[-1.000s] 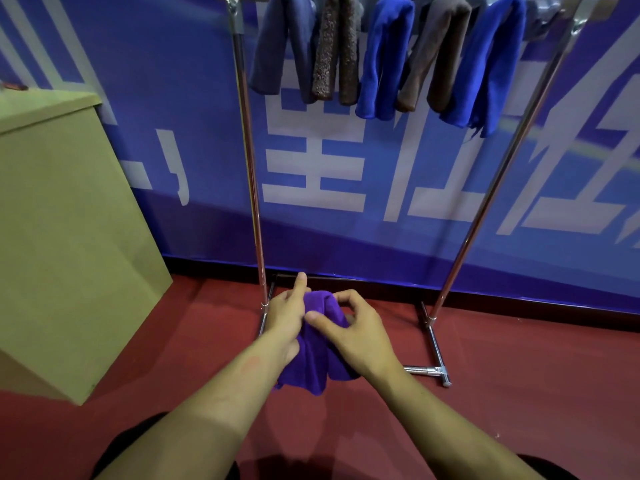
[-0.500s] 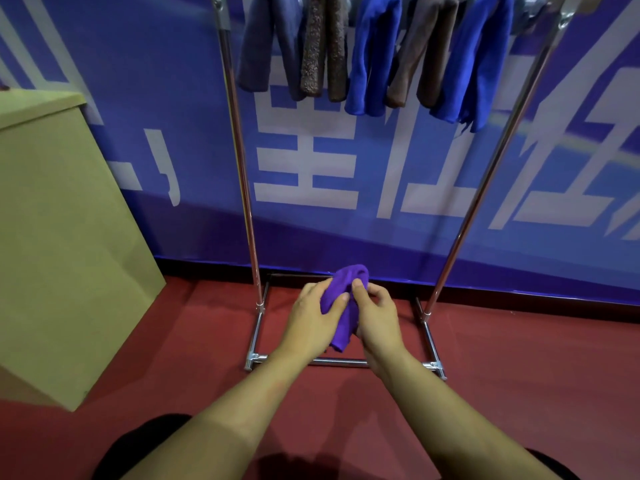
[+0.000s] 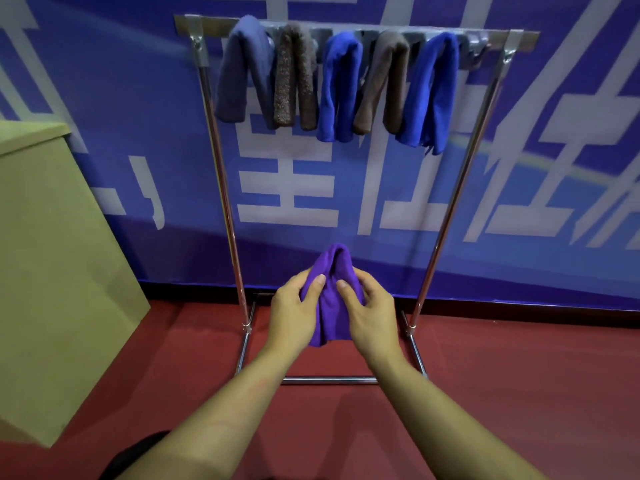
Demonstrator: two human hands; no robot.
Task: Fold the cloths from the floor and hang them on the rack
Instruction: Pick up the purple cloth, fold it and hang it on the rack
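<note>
**Two hands lift the folded cloth**

Left hand (image 3: 294,306) and right hand (image 3: 369,315) each grip the purple cloth (image 3: 332,289), now folded narrower and raised higher, below the rack's top bar (image 3: 346,31). Five cloths (image 3: 341,88) hang there; hanging likely follows.

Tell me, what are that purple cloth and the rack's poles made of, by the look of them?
The purple cloth, held in both hands, looks like soft, matte microfibre or fleece: it bunches in rounded folds with no shine. The rack appears to be polished metal, perhaps chrome or steel: its thin poles are silvery with bright streaks of reflection.
</note>
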